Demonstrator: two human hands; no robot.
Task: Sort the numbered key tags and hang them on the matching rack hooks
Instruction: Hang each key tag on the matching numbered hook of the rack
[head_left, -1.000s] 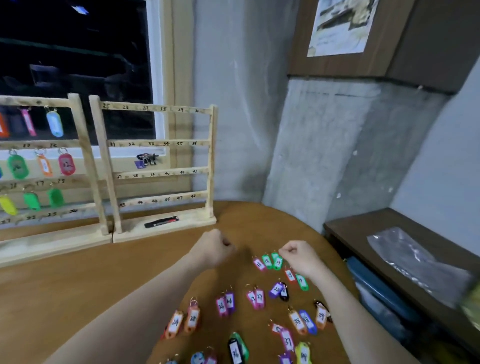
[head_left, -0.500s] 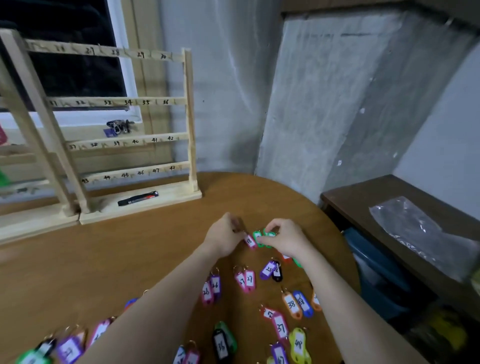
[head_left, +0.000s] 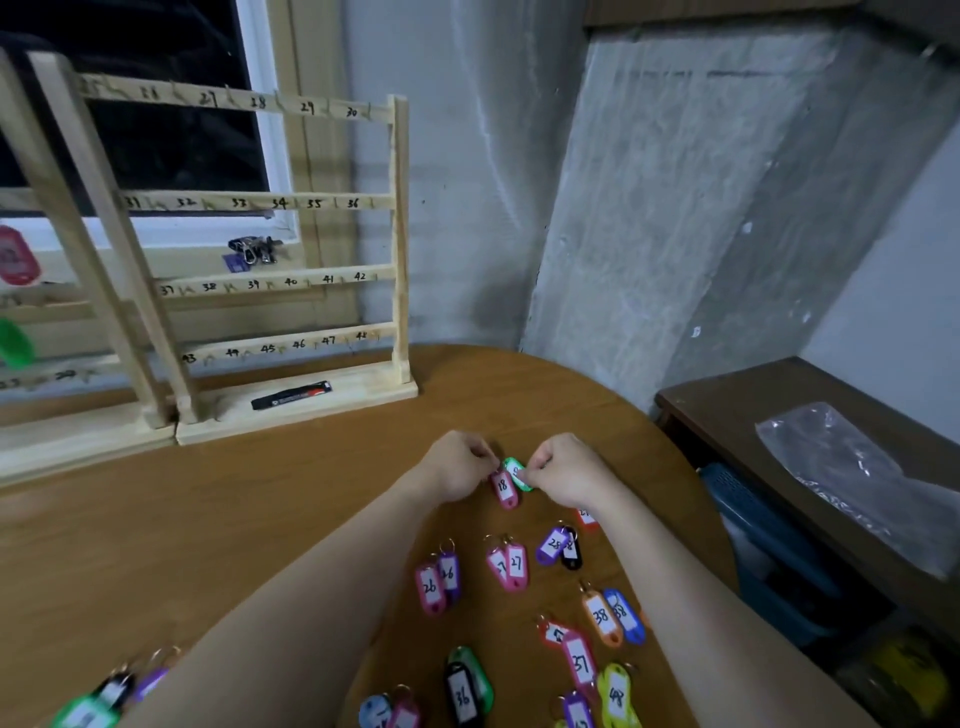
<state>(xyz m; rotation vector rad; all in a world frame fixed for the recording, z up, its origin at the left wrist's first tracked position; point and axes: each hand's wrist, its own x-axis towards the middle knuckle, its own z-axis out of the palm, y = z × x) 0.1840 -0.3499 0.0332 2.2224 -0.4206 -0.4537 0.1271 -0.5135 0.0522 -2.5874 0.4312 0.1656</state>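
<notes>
Pink tag 18 (head_left: 503, 488) is dangling upright, left hand (head_left: 457, 470) pinching its top; right hand (head_left: 569, 470) is pinching the green tag (head_left: 517, 473) touching it.

racks (head_left: 291, 280) – table (head_left: 260, 509) rear-left | tags (head_left: 514, 566) – front-right, before racks

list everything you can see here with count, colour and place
rack: two, pale wood, back left of table
marker: one, black, on the right rack's base
pink tag 18: one, at the left hand's fingertips
green tag: one, pinched by the right hand
loose tags: many, mixed colours, paired on the table near the person
table: one, brown wood
plastic bag: one, clear, on the side shelf at right
left hand: one, holds pink tag 18
right hand: one, holds green tag
</notes>
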